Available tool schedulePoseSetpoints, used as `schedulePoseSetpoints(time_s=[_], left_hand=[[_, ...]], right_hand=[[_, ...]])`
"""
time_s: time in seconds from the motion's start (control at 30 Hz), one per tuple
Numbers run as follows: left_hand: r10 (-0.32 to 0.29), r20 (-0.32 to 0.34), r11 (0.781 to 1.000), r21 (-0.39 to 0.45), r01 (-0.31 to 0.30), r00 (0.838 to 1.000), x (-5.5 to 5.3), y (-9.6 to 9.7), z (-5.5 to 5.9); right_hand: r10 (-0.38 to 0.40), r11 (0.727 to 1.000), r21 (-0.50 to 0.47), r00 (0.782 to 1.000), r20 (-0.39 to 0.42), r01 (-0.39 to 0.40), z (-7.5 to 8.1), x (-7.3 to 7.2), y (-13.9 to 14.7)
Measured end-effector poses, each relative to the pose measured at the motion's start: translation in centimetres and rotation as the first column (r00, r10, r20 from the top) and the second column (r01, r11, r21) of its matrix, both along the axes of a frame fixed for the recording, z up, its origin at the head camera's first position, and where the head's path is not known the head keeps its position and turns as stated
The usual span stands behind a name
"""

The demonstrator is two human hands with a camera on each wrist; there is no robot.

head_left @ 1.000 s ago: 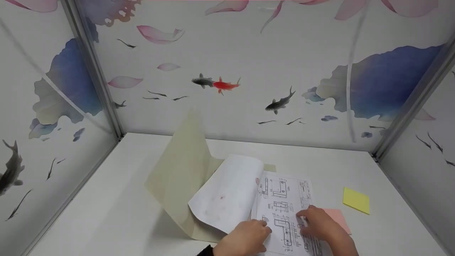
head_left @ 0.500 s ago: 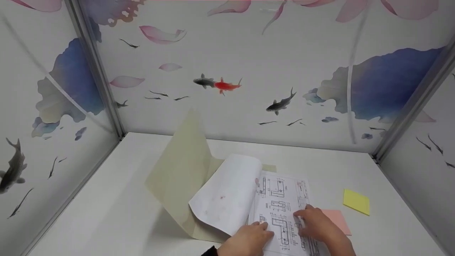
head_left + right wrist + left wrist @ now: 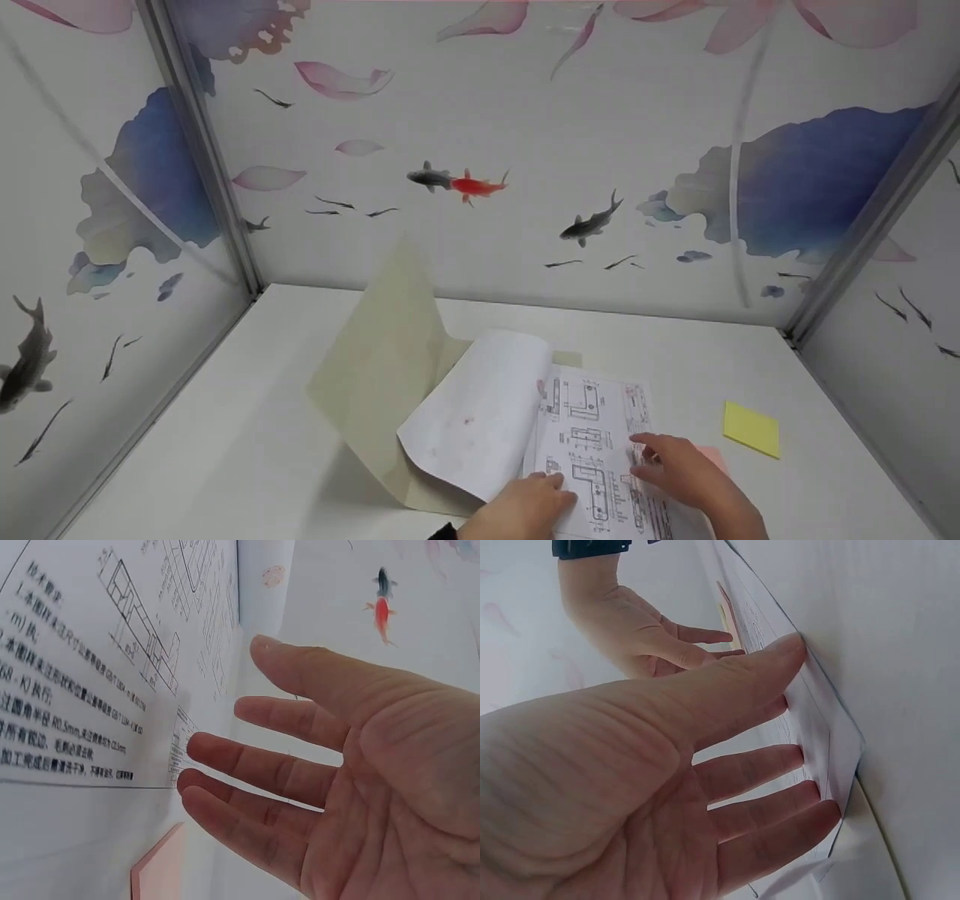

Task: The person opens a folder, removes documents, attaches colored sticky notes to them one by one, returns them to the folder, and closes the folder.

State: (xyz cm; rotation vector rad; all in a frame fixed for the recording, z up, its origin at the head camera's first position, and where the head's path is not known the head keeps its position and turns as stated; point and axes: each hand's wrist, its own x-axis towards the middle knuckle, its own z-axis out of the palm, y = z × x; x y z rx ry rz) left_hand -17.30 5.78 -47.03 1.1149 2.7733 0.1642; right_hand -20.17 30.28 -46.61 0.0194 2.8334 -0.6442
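A technical drawing sheet (image 3: 589, 420) lies on the right side of an opened pale yellow-green folder (image 3: 382, 375). Another white sheet (image 3: 480, 412) is curled over to the left against the raised cover. My left hand (image 3: 521, 506) rests on the drawing's near left part; in the left wrist view its straight fingertips (image 3: 810, 791) touch the paper close to the edge. Over the drawing's right side is my right hand (image 3: 679, 469). The right wrist view shows its fingers (image 3: 262, 765) spread and loosely bent, close to the printed page, with nothing held.
Partly covered by the right hand, a pink sticky-note pad (image 3: 712, 455) lies beside the drawing. A yellow sticky-note pad (image 3: 751, 429) is farther right on the white table (image 3: 225, 420). Printed walls (image 3: 487, 247) enclose the table at the back and sides.
The drawing has slid slightly left, with the left hand moving slightly right. The right hand first went left, then back right, covering more of the pink pad. Folder and curled sheet stay put.
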Motion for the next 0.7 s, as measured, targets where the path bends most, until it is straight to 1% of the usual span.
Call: schedulePoseSetpoints(time_s=[0.17,0.23,0.33,0.47,0.6,0.7], left_hand=[[-0.001,-0.020,1.000,0.011,0.001,1.000,-0.1,-0.1,0.0],[-0.001,-0.036,1.000,0.015,0.001,0.999,-0.2,-0.1,-0.1],[0.002,-0.041,1.000,0.015,-0.001,0.999,-0.4,-0.2,-0.2],[-0.010,-0.029,1.000,0.008,0.011,1.000,-0.7,-0.2,-0.2],[-0.023,-0.021,1.000,0.013,0.023,1.000,-0.8,-0.3,-0.1],[-0.017,-0.008,1.000,0.025,0.017,1.000,-0.8,-0.5,0.0]], right_hand=[[0.001,1.000,0.023,0.999,-0.036,0.000,0.4,-0.8,1.8],[0.004,1.000,0.029,0.998,-0.065,-0.002,0.4,-1.1,2.8],[0.018,0.999,0.045,0.992,-0.128,-0.012,0.4,-1.5,4.3],[0.045,0.994,0.107,0.978,-0.202,-0.023,0.2,-2.3,6.6],[0.036,0.985,0.174,0.974,-0.225,0.004,-0.2,-3.1,8.8],[0.025,0.979,0.203,0.971,-0.239,0.025,-0.6,-3.6,10.3]])
